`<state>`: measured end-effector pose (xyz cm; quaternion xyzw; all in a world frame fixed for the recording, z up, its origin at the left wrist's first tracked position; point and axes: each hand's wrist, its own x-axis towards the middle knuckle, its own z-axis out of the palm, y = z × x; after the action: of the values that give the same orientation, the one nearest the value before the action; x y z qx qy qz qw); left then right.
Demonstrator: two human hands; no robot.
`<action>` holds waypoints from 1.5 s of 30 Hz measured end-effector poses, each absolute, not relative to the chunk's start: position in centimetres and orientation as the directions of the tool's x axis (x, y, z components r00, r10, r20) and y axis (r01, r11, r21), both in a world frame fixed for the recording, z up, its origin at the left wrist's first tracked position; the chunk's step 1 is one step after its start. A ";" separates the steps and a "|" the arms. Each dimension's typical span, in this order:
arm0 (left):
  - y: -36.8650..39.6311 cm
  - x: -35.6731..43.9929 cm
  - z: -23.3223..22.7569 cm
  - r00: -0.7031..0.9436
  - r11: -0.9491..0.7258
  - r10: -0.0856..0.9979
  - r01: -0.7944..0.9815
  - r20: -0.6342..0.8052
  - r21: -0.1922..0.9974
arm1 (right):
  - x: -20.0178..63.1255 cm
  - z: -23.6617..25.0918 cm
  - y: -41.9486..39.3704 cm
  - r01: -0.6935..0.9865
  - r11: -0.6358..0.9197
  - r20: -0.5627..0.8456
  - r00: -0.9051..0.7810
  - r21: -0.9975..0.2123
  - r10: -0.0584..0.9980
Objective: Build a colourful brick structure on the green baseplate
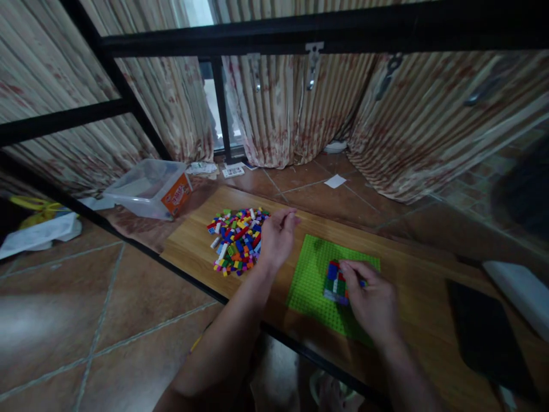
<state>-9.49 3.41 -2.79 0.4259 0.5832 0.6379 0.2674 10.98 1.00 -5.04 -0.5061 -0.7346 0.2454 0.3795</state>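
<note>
Head view, sole entry. My left hand [278, 234]: fingers curled, tips drawn close together, raised just beside the right edge of the brick pile [235, 243]; whether a small piece sits between the tips I cannot tell. My right hand [371, 294]: fingers and thumb bent, tips touching the upper right part of the brick build [333, 280]; whether they clamp it or merely press I cannot tell, the palm side being hidden. The build: several colours, blue, red, green and white among them, standing on the green baseplate [306, 280]. The pile: many loose mixed-colour bricks, heaped straight on the wooden tabletop [195, 232]. Container: one clear plastic box [137, 201], lidless, orange label [176, 195] on one side, beyond the tabletop's left end; contents indistinct. Right of the baseplate: one dark flat panel [484, 332].
</note>
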 end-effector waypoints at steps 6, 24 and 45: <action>2.7 -12.8 -1.7 -0.628 -0.246 0.759 -0.031 0.172 0.969 | 5.6 -5.4 -1.9 0.458 0.518 0.285 -0.486 -0.722 0.826; 1.7 -15.6 -1.2 -0.669 -0.281 0.736 -0.160 0.105 0.946 | -1.3 -7.9 -4.4 0.634 0.547 0.241 -0.507 -0.546 0.828; 1.5 -16.1 -1.1 -0.660 -0.255 0.748 -0.194 0.067 0.947 | 1.3 -6.5 -1.7 0.625 0.385 0.168 -0.379 -0.679 0.910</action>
<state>-16.15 1.45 -1.08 0.2653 0.5224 0.7466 0.3153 1.33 -1.73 -6.45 -0.4875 -0.7871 0.2641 0.2702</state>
